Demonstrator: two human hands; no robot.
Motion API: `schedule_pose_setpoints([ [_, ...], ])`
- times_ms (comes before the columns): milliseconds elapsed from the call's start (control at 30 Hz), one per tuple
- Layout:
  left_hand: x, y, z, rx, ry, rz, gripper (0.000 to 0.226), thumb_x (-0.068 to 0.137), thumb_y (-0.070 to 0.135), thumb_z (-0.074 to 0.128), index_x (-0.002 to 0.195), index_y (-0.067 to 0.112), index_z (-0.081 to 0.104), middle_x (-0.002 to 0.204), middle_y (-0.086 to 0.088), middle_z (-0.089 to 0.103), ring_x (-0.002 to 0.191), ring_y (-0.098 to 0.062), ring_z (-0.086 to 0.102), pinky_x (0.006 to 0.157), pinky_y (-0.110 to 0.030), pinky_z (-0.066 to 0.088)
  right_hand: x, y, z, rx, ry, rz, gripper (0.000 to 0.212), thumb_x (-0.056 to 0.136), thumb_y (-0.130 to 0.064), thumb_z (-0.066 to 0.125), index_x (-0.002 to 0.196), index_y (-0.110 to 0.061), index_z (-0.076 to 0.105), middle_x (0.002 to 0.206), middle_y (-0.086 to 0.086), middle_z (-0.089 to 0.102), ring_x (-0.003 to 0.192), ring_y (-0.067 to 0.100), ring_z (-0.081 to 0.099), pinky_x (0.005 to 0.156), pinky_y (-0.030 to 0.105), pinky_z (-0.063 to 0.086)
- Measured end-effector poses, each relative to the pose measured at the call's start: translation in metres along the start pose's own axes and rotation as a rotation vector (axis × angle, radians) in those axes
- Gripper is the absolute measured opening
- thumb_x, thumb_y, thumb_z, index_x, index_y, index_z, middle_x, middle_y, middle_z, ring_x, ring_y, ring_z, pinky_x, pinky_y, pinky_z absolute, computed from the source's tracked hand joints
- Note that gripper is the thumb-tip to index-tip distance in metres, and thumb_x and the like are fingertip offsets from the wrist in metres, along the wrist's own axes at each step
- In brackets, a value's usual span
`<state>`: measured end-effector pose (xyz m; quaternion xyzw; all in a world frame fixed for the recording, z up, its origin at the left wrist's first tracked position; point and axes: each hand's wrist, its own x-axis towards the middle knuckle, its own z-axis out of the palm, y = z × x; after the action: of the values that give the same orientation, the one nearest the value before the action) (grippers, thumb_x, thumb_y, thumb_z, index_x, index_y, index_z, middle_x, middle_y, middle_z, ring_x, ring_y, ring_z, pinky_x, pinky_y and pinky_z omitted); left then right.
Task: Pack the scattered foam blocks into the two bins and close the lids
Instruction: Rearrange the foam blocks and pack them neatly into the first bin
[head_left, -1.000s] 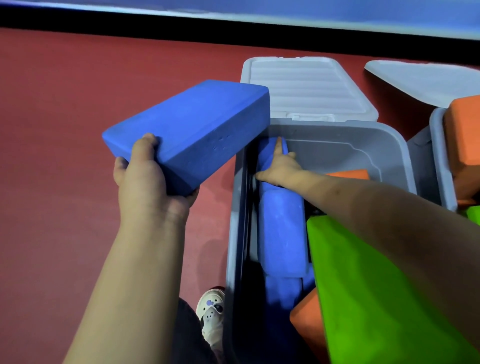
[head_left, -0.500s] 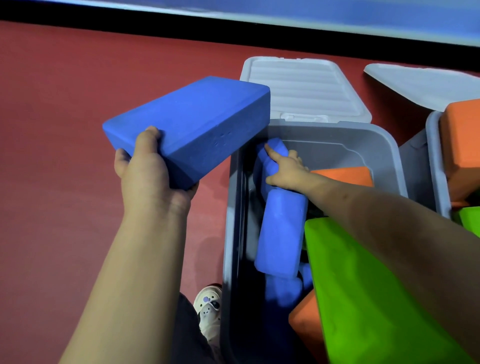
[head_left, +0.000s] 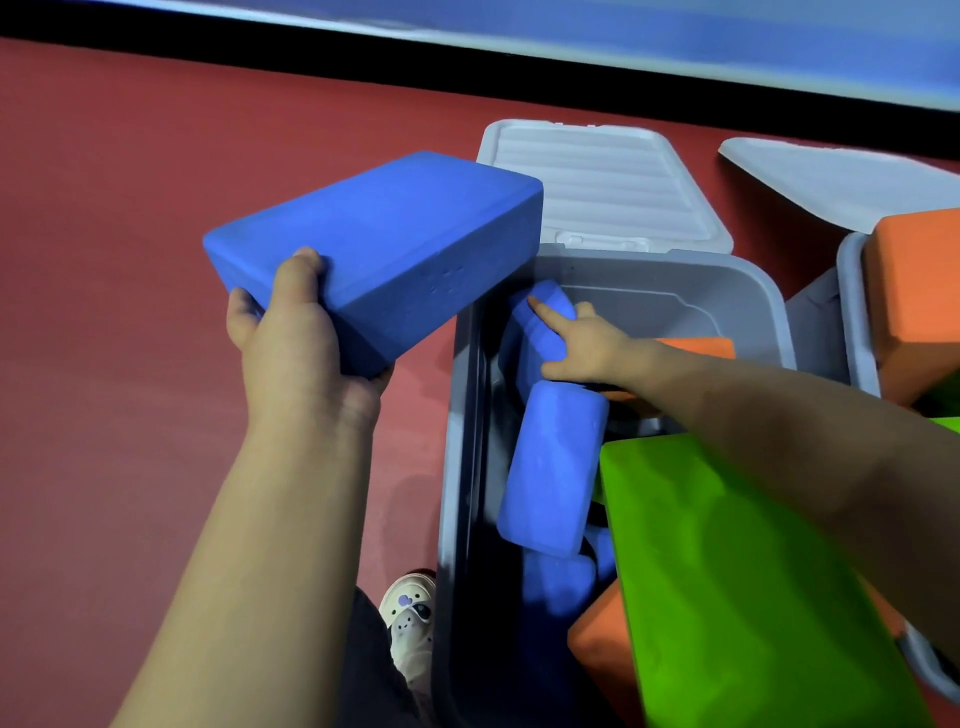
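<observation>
Left hand (head_left: 306, 338) grips the big blue foam block (head_left: 379, 249) by its near corner, thumb on top, fingers curled under, held above the floor just left of the gray bin (head_left: 462, 467). Right hand (head_left: 582, 343) is down inside, index finger out, pressing an upright blue block (head_left: 540, 322) toward the left wall; other fingers I can't tell. Green block (head_left: 727, 571) & orange ones crowd the right side. Foam looks light, squashy, grippy, so imo an edge pinch is plenty. Lid (head_left: 597, 182) hangs open behind.
</observation>
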<state>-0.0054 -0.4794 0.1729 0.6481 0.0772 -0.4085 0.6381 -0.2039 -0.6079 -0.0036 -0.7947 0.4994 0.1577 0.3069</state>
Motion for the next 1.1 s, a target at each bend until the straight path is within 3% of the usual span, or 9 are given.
schedule_pose_setpoints([
  [133,0.001,0.002,-0.002,-0.015,0.011,0.005,0.056,0.084,0.029,0.064,0.135,0.034,0.043,0.118,0.005,0.062,0.094,-0.02,0.066,0.073,-0.052,0.055,-0.011,0.007,-0.001,-0.237,-0.047,0.177,0.121,0.067,-0.077,0.058,0.143,-0.035,-0.026,0.147,0.021,0.026,0.14,0.037,0.02,0.106,0.068,0.012],
  [267,-0.001,0.001,-0.002,-0.01,-0.003,-0.001,0.054,0.084,0.028,0.064,0.133,0.034,0.044,0.118,0.005,0.062,0.095,-0.02,0.065,0.073,-0.052,0.055,-0.022,0.026,-0.007,-0.163,-0.194,0.265,0.122,0.069,-0.078,0.055,0.149,-0.018,-0.015,0.15,0.022,0.027,0.138,0.039,0.027,0.113,0.051,0.022],
  [400,-0.002,0.002,-0.001,-0.017,-0.006,-0.003,0.052,0.084,0.028,0.064,0.132,0.034,0.045,0.118,0.005,0.062,0.095,-0.02,0.065,0.072,-0.052,0.055,-0.021,0.035,0.003,-0.23,-0.076,0.177,0.099,0.065,-0.081,0.053,0.14,-0.022,0.024,0.134,0.01,0.045,0.126,0.035,0.044,0.104,0.066,0.024],
  [500,0.0,0.001,-0.003,-0.015,-0.006,-0.002,0.053,0.083,0.029,0.064,0.132,0.034,0.046,0.118,0.005,0.061,0.095,-0.02,0.065,0.071,-0.051,0.055,-0.035,0.063,-0.013,-0.264,-0.214,0.008,0.106,0.066,-0.07,0.066,0.147,-0.03,0.011,0.133,0.009,0.04,0.126,0.032,0.042,0.104,0.044,0.036],
  [600,0.003,0.001,-0.003,-0.022,-0.006,0.0,0.053,0.083,0.029,0.064,0.132,0.034,0.046,0.119,0.005,0.061,0.096,-0.02,0.064,0.07,-0.052,0.055,-0.053,0.098,-0.023,-0.47,-0.33,-0.087,0.112,0.069,-0.065,0.065,0.149,-0.034,-0.006,0.147,0.01,0.027,0.134,0.031,0.033,0.107,0.043,0.033],
  [867,0.005,-0.004,0.0,0.008,-0.02,0.015,0.051,0.081,0.03,0.065,0.129,0.035,0.048,0.119,0.005,0.061,0.098,-0.02,0.064,0.073,-0.054,0.054,-0.058,0.121,-0.034,-0.33,-0.228,-0.088,0.093,0.075,-0.049,0.072,0.148,-0.024,0.02,0.137,0.01,0.043,0.123,0.027,0.046,0.101,0.035,0.039],
  [933,0.005,-0.005,0.0,0.006,-0.021,0.011,0.052,0.081,0.03,0.065,0.129,0.034,0.047,0.119,0.005,0.061,0.098,-0.02,0.064,0.072,-0.053,0.054,-0.056,0.122,-0.038,-0.443,-0.199,-0.084,0.087,0.077,-0.055,0.067,0.146,-0.025,0.024,0.135,0.006,0.042,0.123,0.026,0.045,0.097,0.038,0.04],
  [1033,0.009,-0.007,-0.001,0.008,-0.031,0.004,0.054,0.078,0.03,0.067,0.129,0.033,0.049,0.118,0.005,0.062,0.097,-0.019,0.065,0.07,-0.052,0.054,-0.057,0.125,-0.037,-0.587,0.009,-0.124,0.063,0.087,-0.054,0.052,0.142,-0.03,0.033,0.134,0.003,0.038,0.121,0.026,0.041,0.092,0.04,0.039],
  [1100,0.012,-0.007,-0.002,0.001,-0.031,-0.014,0.06,0.073,0.032,0.07,0.129,0.033,0.05,0.118,0.005,0.063,0.097,-0.02,0.065,0.068,-0.051,0.054,-0.056,0.131,-0.04,-0.416,0.137,-0.027,0.045,0.095,-0.039,0.043,0.138,-0.028,0.04,0.133,0.009,0.039,0.12,0.03,0.044,0.096,0.041,0.038],
])
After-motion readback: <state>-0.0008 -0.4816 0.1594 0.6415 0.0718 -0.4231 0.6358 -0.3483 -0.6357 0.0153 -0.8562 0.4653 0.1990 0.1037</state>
